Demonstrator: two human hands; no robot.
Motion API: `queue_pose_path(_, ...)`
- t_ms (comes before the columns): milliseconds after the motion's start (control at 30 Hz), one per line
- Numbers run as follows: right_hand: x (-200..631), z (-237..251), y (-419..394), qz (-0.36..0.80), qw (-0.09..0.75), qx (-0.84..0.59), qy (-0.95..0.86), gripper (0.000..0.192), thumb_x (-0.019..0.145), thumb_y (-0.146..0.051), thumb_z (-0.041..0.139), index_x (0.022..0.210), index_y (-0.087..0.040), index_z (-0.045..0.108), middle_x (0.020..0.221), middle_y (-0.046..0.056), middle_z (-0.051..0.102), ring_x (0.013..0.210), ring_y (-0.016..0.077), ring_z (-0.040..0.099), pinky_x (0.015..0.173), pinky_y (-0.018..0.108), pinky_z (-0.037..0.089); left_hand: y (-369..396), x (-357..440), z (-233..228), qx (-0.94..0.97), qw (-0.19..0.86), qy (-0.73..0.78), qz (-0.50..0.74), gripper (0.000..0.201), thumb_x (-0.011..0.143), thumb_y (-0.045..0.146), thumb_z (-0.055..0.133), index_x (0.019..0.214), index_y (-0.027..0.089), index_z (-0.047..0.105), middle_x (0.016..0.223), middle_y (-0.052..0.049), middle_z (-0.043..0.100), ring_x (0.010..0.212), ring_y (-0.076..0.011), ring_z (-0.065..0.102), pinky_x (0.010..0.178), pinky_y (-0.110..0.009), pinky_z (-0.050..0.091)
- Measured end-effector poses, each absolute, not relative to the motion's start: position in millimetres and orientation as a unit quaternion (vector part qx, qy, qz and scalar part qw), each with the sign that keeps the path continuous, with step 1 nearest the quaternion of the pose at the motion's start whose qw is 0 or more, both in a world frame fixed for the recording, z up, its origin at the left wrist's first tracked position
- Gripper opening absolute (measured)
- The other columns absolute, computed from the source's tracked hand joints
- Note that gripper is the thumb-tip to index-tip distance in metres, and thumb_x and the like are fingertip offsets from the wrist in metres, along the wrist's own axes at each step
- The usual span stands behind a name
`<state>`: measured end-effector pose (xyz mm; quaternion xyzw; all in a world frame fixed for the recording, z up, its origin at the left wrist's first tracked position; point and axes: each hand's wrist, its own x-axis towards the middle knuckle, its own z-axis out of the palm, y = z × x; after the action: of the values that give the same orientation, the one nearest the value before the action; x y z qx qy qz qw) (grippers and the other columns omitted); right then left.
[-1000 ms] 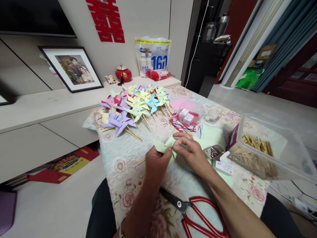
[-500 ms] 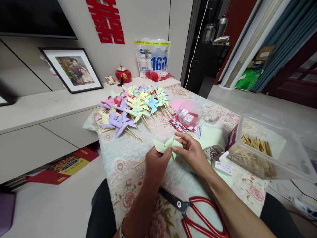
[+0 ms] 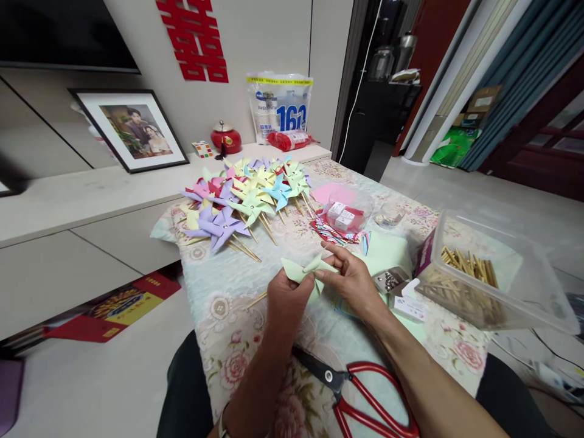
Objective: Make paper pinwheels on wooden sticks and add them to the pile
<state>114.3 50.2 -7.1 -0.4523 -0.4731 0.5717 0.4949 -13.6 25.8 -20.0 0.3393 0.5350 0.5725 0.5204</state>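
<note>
A: Nearest edge?
B: Red scissors (image 3: 365,395) flat on the floral tablecloth (image 3: 228,347), between the forearms.
A: Hands?
B: Left hand (image 3: 285,301) and right hand (image 3: 353,280) both pinched shut on a pale green paper pinwheel (image 3: 303,269), held just above the table, its stick poking out left.
A: Beyond?
B: Clear tub of sticks (image 3: 474,277) right; finished pinwheel pile (image 3: 246,198) far end.

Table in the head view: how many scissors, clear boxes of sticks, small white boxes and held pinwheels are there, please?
Scissors: 1
Clear box of sticks: 1
Small white boxes: 2
Green pinwheel, held: 1
Total: 5
</note>
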Motion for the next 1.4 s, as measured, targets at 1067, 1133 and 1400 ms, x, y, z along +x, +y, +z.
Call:
queue_pose_path(1067,107.6,-13.5,48.8,0.568,0.529,-0.462,-0.429,0.046,0.056,-0.020,0.081,0.101,-0.020,0.069,0.075,-0.002,0.073,0.072,0.0184,0.068,0.070,0.030,0.051,22.8,-11.0,-13.8,0.330,0.502,0.553,0.577,0.028,0.061,0.028,0.076,0.084,0.012,0.072,0.071,-0.002,0.075,0.060,-0.0165,0.064,0.058,-0.025,0.050)
queue_pose_path(1133,107.8,-13.8,49.2,0.571,0.530,-0.457,-0.430,0.046,0.057,-0.020,0.081,0.101,-0.020,0.069,0.078,-0.001,0.075,0.074,0.0188,0.069,0.072,0.030,0.052,22.9,-10.6,-13.1,0.321,0.518,0.537,0.583,0.029,0.061,0.028,0.076,0.086,0.012,0.072,0.073,-0.003,0.075,0.062,-0.0169,0.065,0.060,-0.026,0.051)
queue_pose_path(1400,109.9,-12.2,49.7,0.575,0.525,-0.444,-0.444,0.039,0.059,-0.022,0.082,0.095,-0.022,0.070,0.088,0.003,0.077,0.082,0.0215,0.071,0.076,0.033,0.053,24.2,-9.9,-17.7,0.300,0.577,0.476,0.592,0.036,0.061,0.027,0.080,0.092,0.013,0.073,0.084,-0.005,0.078,0.071,-0.0186,0.069,0.068,-0.027,0.053)
